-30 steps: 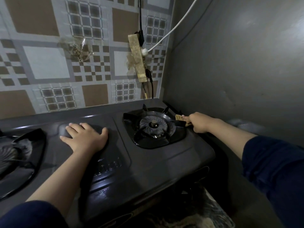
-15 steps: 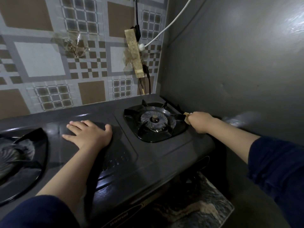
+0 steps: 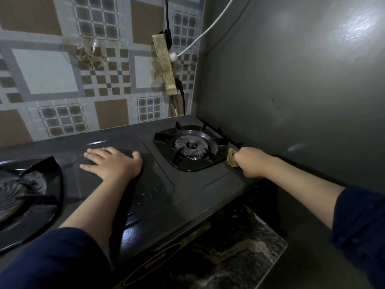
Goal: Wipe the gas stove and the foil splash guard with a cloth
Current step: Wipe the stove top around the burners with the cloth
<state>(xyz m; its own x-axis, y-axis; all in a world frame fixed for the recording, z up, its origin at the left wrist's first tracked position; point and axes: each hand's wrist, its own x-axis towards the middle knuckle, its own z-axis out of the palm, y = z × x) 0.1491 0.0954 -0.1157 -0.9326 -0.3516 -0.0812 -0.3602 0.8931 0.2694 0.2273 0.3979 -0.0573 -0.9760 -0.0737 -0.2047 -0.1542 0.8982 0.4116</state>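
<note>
Two hands are at work on the stove. The right hand is curled tight round a bunched tan cloth, pressing it onto the stove top at the right edge, just beside the right burner and close to the grey foil splash guard that rises along that side. The left hand lies flat with fingers spread on the middle of the gas stove, between the two burners, bracing it.

Most of the risk, as I judge it, sits in that narrow strip. A hard stroke could snag the cloth on the prongs of the pot stand and shift it. Pushing sideways could dent or tear the thin foil. Behind the burner a power strip hangs on the tiled wall with cords plugged in; a damp cloth swung up there would be unsafe.
</note>
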